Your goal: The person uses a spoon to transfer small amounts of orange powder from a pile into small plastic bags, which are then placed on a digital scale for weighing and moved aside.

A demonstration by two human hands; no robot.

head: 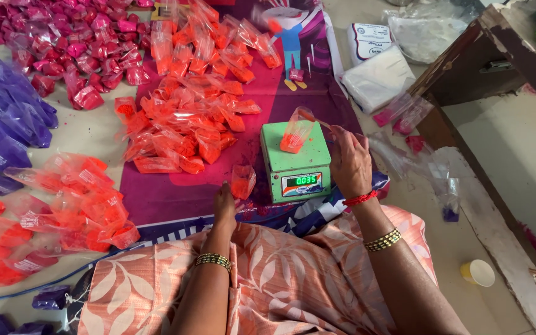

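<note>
My right hand (350,162) pinches the crinkly top of a clear plastic pouch of orange powder (296,131) standing on the green digital scale (296,162). My left hand (224,203) rests fingers together beside another small orange pouch (242,180) on the glossy purple mat (175,192); its fingertips are hidden.

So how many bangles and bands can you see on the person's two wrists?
3. A gold beaded bangle sits on the left wrist. The right wrist carries a red thread band nearest the right hand and a gold beaded bangle further up. Undersides are hidden.
</note>
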